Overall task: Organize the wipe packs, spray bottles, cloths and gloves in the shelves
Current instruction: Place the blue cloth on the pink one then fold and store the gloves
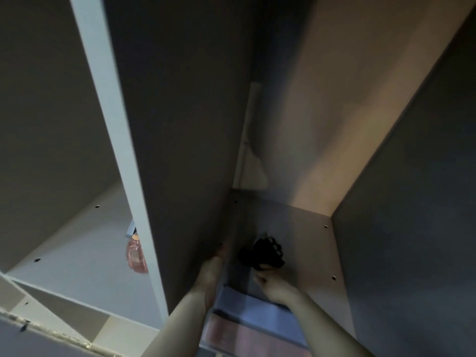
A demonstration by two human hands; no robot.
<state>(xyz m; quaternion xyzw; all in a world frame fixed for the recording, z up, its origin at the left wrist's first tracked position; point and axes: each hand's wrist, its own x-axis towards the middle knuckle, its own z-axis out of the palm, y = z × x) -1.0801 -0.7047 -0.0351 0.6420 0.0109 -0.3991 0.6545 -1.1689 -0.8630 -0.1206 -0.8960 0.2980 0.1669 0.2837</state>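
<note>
Both hands sit inside the shelf (pixel 304 228): your right hand (pixel 274 286) pinches the black gloves (pixel 261 253) just beyond it; left hand (pixel 212 274) lies flat against the side panel (pixel 185 150).

Two hands (pixel 213 269) (pixel 270 282), one black glove bundle (pixel 262 253), one pink spray bottle (pixel 135 256), two shelf compartments (pixel 77 240) (pixel 296 228).

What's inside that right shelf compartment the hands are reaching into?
A black glove, gripped by the right hand. The left hand lies along the side wall; anything beneath the glove is hidden.
</note>
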